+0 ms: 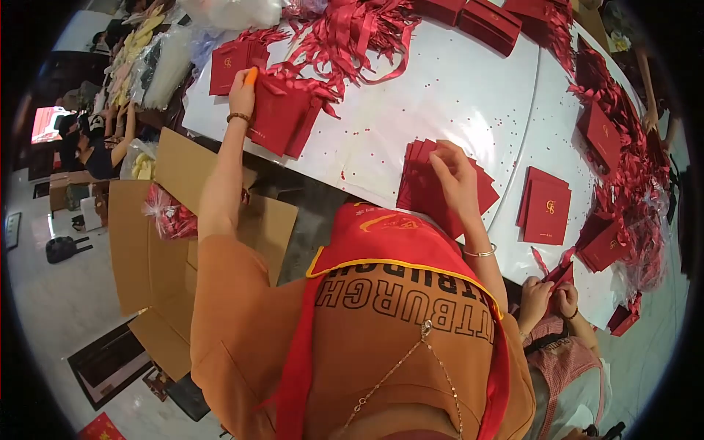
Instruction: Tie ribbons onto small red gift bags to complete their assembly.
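Observation:
My left hand (242,94), with an orange finger cover on one digit, reaches to the far left of the table. Its fingers are curled at the edge of a stack of flat red paper bags (224,67); what they grip, if anything, is hidden. Just to its right lies another red stack (282,121) with ribbon on top. My right hand (456,174), fingers bent and apart, is over a fanned pile of red bags (425,172) near the table's front edge. Whether it touches them I cannot tell.
Red ribbons (352,37) heap at the back of the white table (381,110). Another red stack (546,209) lies to the right. Beyond it, a co-worker's hands (539,297) handle a red piece. An open cardboard box (139,249) stands at left below the table.

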Demonstrator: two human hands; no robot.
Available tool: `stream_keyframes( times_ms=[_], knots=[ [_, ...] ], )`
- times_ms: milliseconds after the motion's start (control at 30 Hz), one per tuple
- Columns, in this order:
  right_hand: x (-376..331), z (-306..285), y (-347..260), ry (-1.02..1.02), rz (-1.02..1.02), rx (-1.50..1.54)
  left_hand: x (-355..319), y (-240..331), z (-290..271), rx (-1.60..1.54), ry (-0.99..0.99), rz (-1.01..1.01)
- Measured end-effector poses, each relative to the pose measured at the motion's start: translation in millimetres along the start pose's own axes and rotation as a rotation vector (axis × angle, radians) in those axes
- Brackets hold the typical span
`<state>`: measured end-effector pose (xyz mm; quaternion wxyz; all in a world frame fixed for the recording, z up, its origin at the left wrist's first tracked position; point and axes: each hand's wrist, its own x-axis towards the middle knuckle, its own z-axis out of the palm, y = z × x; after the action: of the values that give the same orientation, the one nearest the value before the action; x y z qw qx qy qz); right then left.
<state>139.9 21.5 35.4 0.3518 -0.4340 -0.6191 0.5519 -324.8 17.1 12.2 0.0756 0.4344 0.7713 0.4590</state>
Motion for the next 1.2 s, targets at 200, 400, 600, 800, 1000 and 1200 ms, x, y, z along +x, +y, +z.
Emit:
stream_keyframes(
  times_ms=[200,400,600,800,1000,1200],
  knots=[
    [-3.5,-22.8,21.7,0.123,-0.012,-0.147,-6.2,-40.3,44.2,0.405,0.141,-0.168],
    [-9.0,-46.2,31.3,0.116,-0.098,-0.886,-8.9,-17.3,53.8,0.505,0.17,-0.343],
    [-15.1,-42.7,52.0,0.17,-0.144,-0.966,-13.7,67.5,92.7,0.359,0.258,0.198],
    [-15.8,-29.5,46.8,0.203,-0.212,-1.043,-51.1,140.5,216.0,0.488,-0.421,0.238],
    [-17.6,-25.5,43.6,0.16,-0.247,-0.965,-82.0,135.2,234.3,0.591,-0.582,0.387],
    [-19.5,-28.1,31.4,0.042,-0.167,-0.881,-129.5,119.1,165.4,0.531,-0.795,0.507]
  ],
)
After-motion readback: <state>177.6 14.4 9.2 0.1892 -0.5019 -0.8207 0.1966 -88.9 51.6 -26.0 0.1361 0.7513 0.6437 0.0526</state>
